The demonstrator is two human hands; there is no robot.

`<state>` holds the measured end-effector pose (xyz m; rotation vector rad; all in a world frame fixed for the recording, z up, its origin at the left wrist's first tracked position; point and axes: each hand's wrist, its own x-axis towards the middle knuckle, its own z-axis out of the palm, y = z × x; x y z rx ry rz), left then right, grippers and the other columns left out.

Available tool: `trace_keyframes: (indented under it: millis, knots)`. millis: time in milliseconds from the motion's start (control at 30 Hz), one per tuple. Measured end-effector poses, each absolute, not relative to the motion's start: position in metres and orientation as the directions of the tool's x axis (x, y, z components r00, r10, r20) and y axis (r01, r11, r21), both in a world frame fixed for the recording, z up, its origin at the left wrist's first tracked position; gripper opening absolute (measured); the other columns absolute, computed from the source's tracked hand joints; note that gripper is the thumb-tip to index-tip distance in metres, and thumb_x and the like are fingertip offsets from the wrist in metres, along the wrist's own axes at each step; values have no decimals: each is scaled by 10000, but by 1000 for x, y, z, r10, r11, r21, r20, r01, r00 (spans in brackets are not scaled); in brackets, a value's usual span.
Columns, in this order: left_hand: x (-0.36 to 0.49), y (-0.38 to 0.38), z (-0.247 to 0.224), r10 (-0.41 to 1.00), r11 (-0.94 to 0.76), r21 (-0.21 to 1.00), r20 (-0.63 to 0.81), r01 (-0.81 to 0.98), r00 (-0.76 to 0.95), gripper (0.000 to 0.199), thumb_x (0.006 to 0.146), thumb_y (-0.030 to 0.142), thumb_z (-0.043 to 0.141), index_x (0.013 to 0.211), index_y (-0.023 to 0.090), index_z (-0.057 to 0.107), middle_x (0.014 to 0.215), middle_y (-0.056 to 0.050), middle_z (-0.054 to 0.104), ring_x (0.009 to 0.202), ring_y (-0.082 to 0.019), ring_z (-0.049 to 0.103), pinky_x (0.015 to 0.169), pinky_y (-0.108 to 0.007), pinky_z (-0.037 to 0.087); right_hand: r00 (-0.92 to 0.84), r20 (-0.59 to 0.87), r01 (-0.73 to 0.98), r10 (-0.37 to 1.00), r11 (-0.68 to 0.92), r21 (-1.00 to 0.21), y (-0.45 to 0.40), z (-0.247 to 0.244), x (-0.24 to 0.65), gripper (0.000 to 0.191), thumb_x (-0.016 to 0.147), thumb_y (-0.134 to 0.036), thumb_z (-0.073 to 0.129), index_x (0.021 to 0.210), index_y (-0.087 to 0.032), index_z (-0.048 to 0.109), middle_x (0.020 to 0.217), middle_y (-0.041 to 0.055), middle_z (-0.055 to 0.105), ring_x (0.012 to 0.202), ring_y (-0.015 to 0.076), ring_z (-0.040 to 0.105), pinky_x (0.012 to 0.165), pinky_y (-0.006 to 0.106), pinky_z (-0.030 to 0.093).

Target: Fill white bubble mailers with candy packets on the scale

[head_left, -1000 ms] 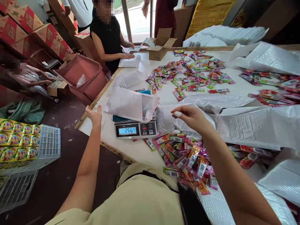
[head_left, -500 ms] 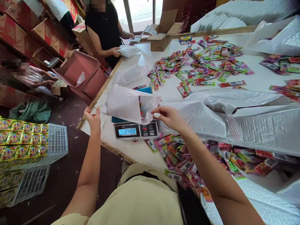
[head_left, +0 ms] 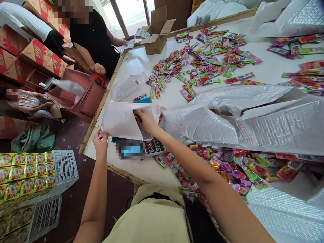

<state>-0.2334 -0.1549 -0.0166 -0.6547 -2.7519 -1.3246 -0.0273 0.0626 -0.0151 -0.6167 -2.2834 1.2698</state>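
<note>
Mid-frame, my right hand now reaches into the bag.
Its inside seems accessible; my left hand is now at its corner. Whether either grips, I can't tell.

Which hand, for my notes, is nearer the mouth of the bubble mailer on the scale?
Right: right hand is at the mouth, left hand beside the bubble mailer's opposite end.
</note>
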Motion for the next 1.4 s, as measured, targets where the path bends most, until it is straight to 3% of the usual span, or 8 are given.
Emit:
trace_keyframes:
  millis: [267, 467, 633, 800, 1000, 1133, 1267, 1400]
  knots:
    - [-241, -132, -14, 399, 532, 734, 223, 422, -890, 508, 801, 412, 733, 1245, 180, 653, 1318, -162, 583, 1185, -282, 607, 1052, -441, 496, -701, 165, 303, 694, 498, -813, 78, 5, 8, 313, 956, -139, 471, 1172, -163, 696, 1257, 74, 696, 1096, 217, 621, 962, 359, 478]
    - [-235, -160, -9, 306, 528, 761, 242, 375, -921, 459, 790, 344, 727, 1219, 189, 663, 1337, -135, 591, 1142, -246, 611, 1058, -425, 469, -446, 311, 117, 839, 399, -910, 60, -10, 34, 247, 868, -128, 561, 998, -230, 746, 1167, 47, 740, 1062, 209, 669, 929, 342, 520]
    - [-226, -179, 6, 278, 457, 781, 329, 425, -903, 405, 813, 324, 715, 1191, 186, 671, 1271, -115, 619, 1091, -210, 614, 1034, -393, 477, -239, 86, -76, 967, 70, -995, 48, -33, 84, 199, 794, -340, 680, 896, -186, 753, 694, -21, 646, 605, 118, 527, 612, 268, 464]
    - [-210, -184, 23, 268, 398, 770, 422, 498, -866, 340, 844, 312, 701, 1164, 200, 673, 1212, -90, 625, 1088, -190, 607, 1009, -351, 496, -85, -52, -149, 995, -64, -987, 31, -35, 153, 272, 673, -406, 782, 823, -181, 751, 663, -31, 628, 568, 95, 501, 555, 245, 439]
    - [-182, -174, 48, 328, 348, 722, 504, 598, -799, 321, 853, 304, 705, 1157, 203, 698, 1260, -100, 618, 1120, -189, 600, 938, -305, 527, 14, -39, -21, 999, -39, -999, 6, -27, 208, 250, 701, -410, 799, 860, -219, 771, 746, -9, 700, 623, 141, 594, 582, 290, 513]
    - [-167, -165, 60, 413, 319, 663, 546, 678, -729, 294, 867, 285, 702, 1149, 203, 696, 1333, -117, 584, 1213, -206, 589, 894, -278, 547, -166, 14, 226, 986, 52, -973, 2, -25, 260, 254, 735, -466, 754, 901, -278, 795, 822, 17, 744, 668, 202, 650, 576, 345, 530]
    - [-163, -161, 64, 465, 317, 628, 549, 710, -694, 266, 870, 286, 701, 1122, 198, 703, 1338, -123, 572, 1253, -221, 580, 856, -265, 562, -408, 141, 559, 902, 369, -743, 6, -13, 292, 211, 761, -425, 681, 920, -341, 792, 1076, 64, 745, 853, 323, 698, 662, 488, 555]
    - [-162, -157, 62, 481, 322, 636, 528, 701, -700, 255, 874, 298, 692, 1107, 195, 706, 1332, -128, 575, 1236, -225, 596, 846, -270, 570, -590, 250, 362, 767, 529, -768, 13, 9, 214, 258, 865, -273, 590, 1078, -263, 736, 1276, 96, 686, 1123, 301, 665, 945, 492, 539]
